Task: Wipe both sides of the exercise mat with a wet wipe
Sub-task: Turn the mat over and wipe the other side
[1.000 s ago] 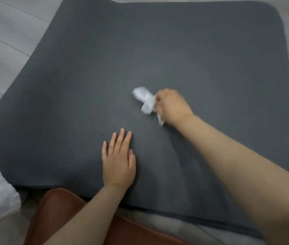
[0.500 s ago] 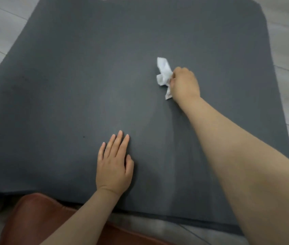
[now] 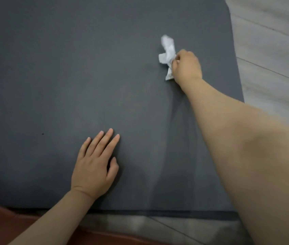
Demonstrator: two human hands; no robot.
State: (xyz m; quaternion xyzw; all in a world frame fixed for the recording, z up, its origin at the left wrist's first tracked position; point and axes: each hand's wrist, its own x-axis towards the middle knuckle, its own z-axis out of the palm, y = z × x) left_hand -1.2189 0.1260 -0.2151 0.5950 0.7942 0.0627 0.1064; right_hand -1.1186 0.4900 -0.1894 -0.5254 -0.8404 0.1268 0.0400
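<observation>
A dark grey exercise mat [image 3: 55,71] lies flat on the floor and fills most of the view. My right hand [image 3: 187,67] reaches far out toward the mat's right side and grips a crumpled white wet wipe [image 3: 167,53] against the mat. My left hand [image 3: 96,165] rests flat on the mat near its front edge, fingers straight and spread. Faint damp streaks run down the mat between my two arms.
Pale wood-plank floor [image 3: 273,50] shows past the mat's right edge and along the front. A reddish-brown surface [image 3: 2,225] sits at the bottom left, just in front of the mat's near edge.
My right hand has swept the wipe from the mat's middle away from me and to the right. My left hand stayed flat in place. The white cloth at the left has left the view.
</observation>
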